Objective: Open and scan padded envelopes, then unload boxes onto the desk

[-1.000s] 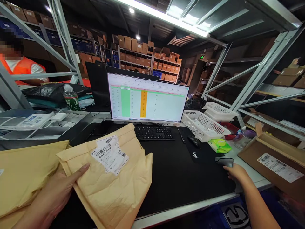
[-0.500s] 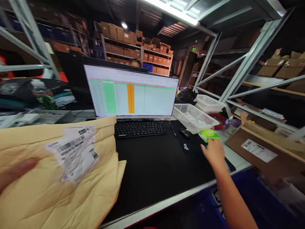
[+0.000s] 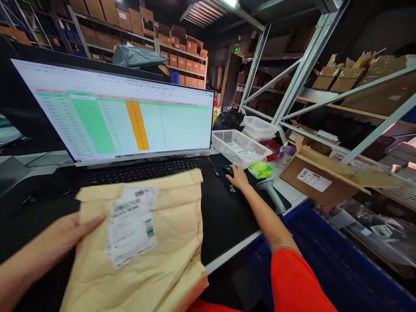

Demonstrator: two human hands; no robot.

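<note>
My left hand (image 3: 61,236) holds a tan padded mailer (image 3: 152,260) by its left edge, thumb on top beside the white shipping label (image 3: 131,223). The mailer lies over the black desk mat (image 3: 227,216) in front of the keyboard (image 3: 143,170). My right hand (image 3: 238,177) reaches forward and rests on the black mouse (image 3: 228,170) at the mat's far right; its fingers curve over it. A grey barcode scanner (image 3: 273,193) lies just right of my forearm. The monitor (image 3: 113,115) shows a spreadsheet with green and orange columns.
White mesh baskets (image 3: 238,147) and a green tissue pack (image 3: 260,170) sit behind the mouse. An open cardboard box (image 3: 316,177) with a label stands at the right. Metal shelving (image 3: 292,73) with cartons rises at right. A blue bin (image 3: 325,255) is below the desk edge.
My right hand left the barcode scanner, moved forward-left and landed on the mouse. My view swung right and closer to the monitor. The mailer stayed in my left hand.
</note>
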